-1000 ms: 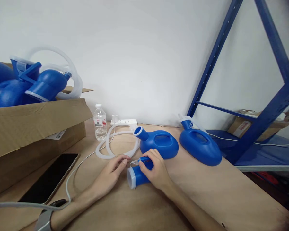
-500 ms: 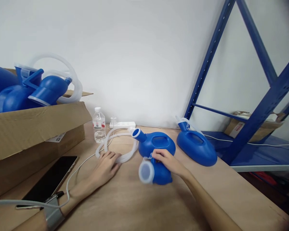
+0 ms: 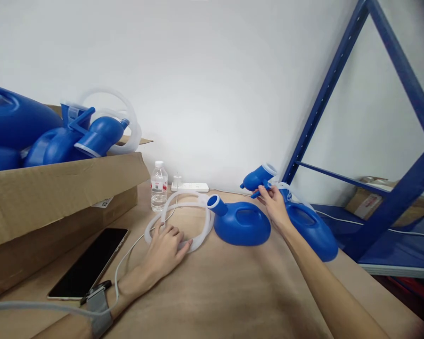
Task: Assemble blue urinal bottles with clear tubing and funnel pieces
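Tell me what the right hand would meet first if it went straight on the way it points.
Probably the white wall: the right hand points toward it, and the blue piece in its grip would likely touch first, though depth is unclear.

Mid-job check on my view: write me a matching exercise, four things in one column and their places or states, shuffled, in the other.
Things
1. White-rimmed blue piece outside the cardboard box
2. Loose coil of tubing
3. Phone
4. Clear bottle

Places and states
A. Lies flat, dark screen up
B. At the fingers of the left hand
C. Stands upright, left of the power strip
D. Held up off the table in the right hand

Pairs: 1-D, 2-B, 3-A, 4-C
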Tool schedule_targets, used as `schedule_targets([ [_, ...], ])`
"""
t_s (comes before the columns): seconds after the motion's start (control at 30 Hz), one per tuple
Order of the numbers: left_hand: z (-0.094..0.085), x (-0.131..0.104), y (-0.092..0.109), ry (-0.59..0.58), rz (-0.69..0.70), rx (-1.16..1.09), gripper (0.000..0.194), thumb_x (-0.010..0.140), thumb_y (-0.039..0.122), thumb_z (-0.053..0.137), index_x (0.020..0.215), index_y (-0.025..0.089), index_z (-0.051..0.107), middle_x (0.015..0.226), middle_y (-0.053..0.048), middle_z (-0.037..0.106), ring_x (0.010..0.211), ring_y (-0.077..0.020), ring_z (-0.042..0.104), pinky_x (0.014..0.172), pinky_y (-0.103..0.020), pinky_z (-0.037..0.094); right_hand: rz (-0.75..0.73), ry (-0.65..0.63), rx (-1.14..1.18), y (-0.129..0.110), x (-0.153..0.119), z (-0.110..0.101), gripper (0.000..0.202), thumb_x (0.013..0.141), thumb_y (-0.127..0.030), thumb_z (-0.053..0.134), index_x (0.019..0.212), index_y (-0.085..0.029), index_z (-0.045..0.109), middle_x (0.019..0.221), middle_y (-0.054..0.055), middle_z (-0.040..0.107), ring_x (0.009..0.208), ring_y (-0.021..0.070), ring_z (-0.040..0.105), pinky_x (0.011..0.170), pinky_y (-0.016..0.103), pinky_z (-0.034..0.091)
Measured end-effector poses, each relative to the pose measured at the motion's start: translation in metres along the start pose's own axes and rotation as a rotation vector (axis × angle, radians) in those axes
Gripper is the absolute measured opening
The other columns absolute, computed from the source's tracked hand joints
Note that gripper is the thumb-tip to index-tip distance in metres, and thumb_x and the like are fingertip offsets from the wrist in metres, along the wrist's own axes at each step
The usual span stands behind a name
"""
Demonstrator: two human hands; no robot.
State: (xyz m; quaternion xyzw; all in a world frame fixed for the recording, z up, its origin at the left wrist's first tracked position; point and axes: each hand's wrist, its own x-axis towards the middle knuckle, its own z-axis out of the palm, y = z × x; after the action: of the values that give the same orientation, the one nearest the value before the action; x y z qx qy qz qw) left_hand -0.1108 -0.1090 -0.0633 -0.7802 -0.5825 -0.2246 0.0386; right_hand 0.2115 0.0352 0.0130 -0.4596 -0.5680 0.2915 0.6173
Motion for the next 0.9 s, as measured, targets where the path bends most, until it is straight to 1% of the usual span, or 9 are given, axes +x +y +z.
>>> schedule_targets([
  [0.07, 0.001, 0.0, -0.001, 0.006, 0.024, 0.046, 0.037, 0.102, 0.035, 0.045, 0.079, 0.018, 0.068, 0.084, -0.007, 0.072, 0.094, -0.0276, 0.064, 0.105, -0.055, 0.033, -0.05, -0.074, -0.365, 0.007, 0.018, 0.008, 0.039, 0.082, -0.059, 0.066, 0.093, -0.022, 0.058, 0.094, 0.006, 0.072, 0.094, 0.0247, 0.069, 0.082, 0.036, 0.053],
  [0.17, 0.003, -0.001, -0.002, 0.012, 0.058, 0.104, 0.035, 0.101, 0.038, 0.049, 0.08, 0.017, 0.067, 0.085, -0.008, 0.072, 0.092, -0.0278, 0.065, 0.105, -0.055, 0.036, 0.005, -0.191, -0.604, 0.016, 0.038, 0.022, 0.027, 0.078, -0.045, 0.073, 0.08, -0.021, 0.059, 0.075, 0.006, 0.07, 0.078, 0.0255, 0.067, 0.075, 0.035, 0.049],
  [0.23, 0.003, -0.002, -0.002, 0.007, 0.082, 0.121, 0.033, 0.099, 0.043, 0.053, 0.084, 0.017, 0.068, 0.089, -0.009, 0.073, 0.095, -0.0292, 0.066, 0.105, -0.055, 0.036, 0.053, -0.273, -0.635, 0.019, 0.046, 0.031, 0.024, 0.078, -0.04, 0.074, 0.077, -0.02, 0.062, 0.067, 0.004, 0.069, 0.069, 0.0233, 0.066, 0.068, 0.032, 0.047],
  [0.33, 0.003, -0.003, -0.001, -0.005, 0.108, 0.104, 0.034, 0.096, 0.049, 0.057, 0.095, 0.017, 0.068, 0.096, -0.01, 0.073, 0.1, -0.0303, 0.066, 0.107, -0.055, 0.036, 0.106, -0.388, -0.672, 0.022, 0.053, 0.038, 0.022, 0.077, -0.038, 0.076, 0.082, -0.019, 0.066, 0.069, 0.004, 0.071, 0.068, 0.0212, 0.066, 0.065, 0.029, 0.046],
  [0.4, 0.002, -0.003, 0.0, -0.013, 0.133, 0.092, 0.031, 0.097, 0.045, 0.057, 0.106, 0.017, 0.067, 0.101, -0.01, 0.072, 0.104, -0.0304, 0.065, 0.106, -0.054, 0.037, 0.136, -0.455, -0.682, 0.022, 0.055, 0.038, 0.025, 0.076, -0.038, 0.077, 0.087, -0.017, 0.069, 0.074, 0.005, 0.073, 0.073, 0.0218, 0.067, 0.067, 0.029, 0.048],
  [0.5, 0.001, -0.003, 0.002, -0.046, 0.183, 0.09, 0.028, 0.097, 0.035, 0.055, 0.117, 0.018, 0.064, 0.104, -0.009, 0.071, 0.104, -0.0296, 0.063, 0.104, -0.052, 0.039, 0.18, -0.564, -0.671, 0.022, 0.052, 0.033, 0.034, 0.081, -0.048, 0.07, 0.091, -0.016, 0.074, 0.085, 0.007, 0.077, 0.081, 0.0244, 0.07, 0.074, 0.031, 0.051],
  [0.67, 0.0, -0.003, 0.005, -0.095, 0.217, 0.1, 0.024, 0.096, 0.025, 0.047, 0.109, 0.018, 0.065, 0.102, -0.01, 0.07, 0.101, -0.0285, 0.062, 0.103, -0.05, 0.04, 0.218, -0.665, -0.666, 0.023, 0.044, 0.022, 0.046, 0.091, -0.057, 0.052, 0.089, -0.02, 0.079, 0.093, 0.009, 0.08, 0.09, 0.03, 0.071, 0.088, 0.039, 0.052],
  [0.8, -0.002, -0.004, 0.01, -0.128, 0.167, 0.162, 0.043, 0.09, 0.023, 0.047, 0.13, 0.013, 0.06, 0.109, -0.015, 0.07, 0.106, -0.0336, 0.061, 0.104, -0.056, 0.038, 0.198, -0.731, -0.654, 0.022, 0.039, 0.018, 0.043, 0.092, -0.054, 0.05, 0.089, -0.025, 0.08, 0.096, 0.007, 0.08, 0.097, 0.0323, 0.07, 0.096, 0.041, 0.049],
  [0.9, -0.001, -0.001, 0.016, -0.144, 0.093, 0.174, 0.057, 0.088, 0.023, 0.047, 0.143, 0.012, 0.053, 0.119, -0.019, 0.068, 0.112, -0.0382, 0.061, 0.103, -0.06, 0.038, 0.162, -0.783, -0.632, 0.018, 0.032, 0.016, 0.041, 0.092, -0.049, 0.047, 0.094, -0.024, 0.08, 0.107, 0.006, 0.079, 0.106, 0.0324, 0.068, 0.102, 0.042, 0.047],
])
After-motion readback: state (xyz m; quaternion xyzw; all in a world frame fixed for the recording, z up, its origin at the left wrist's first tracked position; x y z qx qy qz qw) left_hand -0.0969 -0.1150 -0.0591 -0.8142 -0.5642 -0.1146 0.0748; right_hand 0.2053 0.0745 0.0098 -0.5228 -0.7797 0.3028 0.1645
